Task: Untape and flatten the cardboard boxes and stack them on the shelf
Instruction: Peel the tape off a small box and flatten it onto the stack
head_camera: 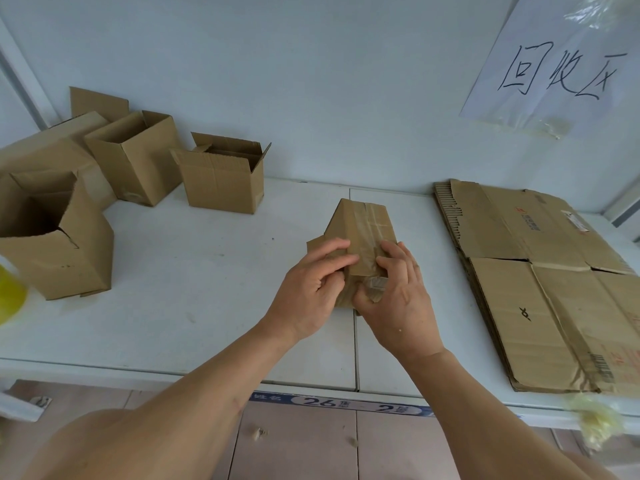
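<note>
While both hands work at the near end of the small taped box [360,237], the left hand [311,282] curls on its left side and the right hand [398,292] pinches a crumpled tape end [375,289]. It sits at the middle of the white shelf [207,289]. I judge it light and stiff, with slippery tape, so best to hold it by the edges. Farther right lies the pile of flat boxes [540,289]; far left stand the open boxes [221,174]
</note>
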Motion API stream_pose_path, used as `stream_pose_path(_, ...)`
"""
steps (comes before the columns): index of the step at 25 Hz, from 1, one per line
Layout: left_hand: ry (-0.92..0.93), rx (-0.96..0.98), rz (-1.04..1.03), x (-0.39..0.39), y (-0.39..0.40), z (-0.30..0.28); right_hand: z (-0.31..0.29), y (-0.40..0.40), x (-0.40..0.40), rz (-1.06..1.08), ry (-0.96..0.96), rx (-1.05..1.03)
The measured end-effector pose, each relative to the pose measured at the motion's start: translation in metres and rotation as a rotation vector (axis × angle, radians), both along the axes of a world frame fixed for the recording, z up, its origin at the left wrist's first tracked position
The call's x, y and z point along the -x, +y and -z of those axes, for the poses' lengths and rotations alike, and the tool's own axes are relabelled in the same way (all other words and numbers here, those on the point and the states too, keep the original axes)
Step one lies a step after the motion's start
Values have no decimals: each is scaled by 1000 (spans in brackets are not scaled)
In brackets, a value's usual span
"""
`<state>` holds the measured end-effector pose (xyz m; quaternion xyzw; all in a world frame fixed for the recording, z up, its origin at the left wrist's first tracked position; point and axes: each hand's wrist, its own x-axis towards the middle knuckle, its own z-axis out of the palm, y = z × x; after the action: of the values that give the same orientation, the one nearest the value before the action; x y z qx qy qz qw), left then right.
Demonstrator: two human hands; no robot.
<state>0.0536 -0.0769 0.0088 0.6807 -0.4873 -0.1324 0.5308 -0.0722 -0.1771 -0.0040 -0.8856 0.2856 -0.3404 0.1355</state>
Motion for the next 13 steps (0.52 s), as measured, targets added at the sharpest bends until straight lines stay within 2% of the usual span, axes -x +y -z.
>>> stream_pose_path(13,-37,4,-17,3,-3,2,5,-5,-1,-6,24,65)
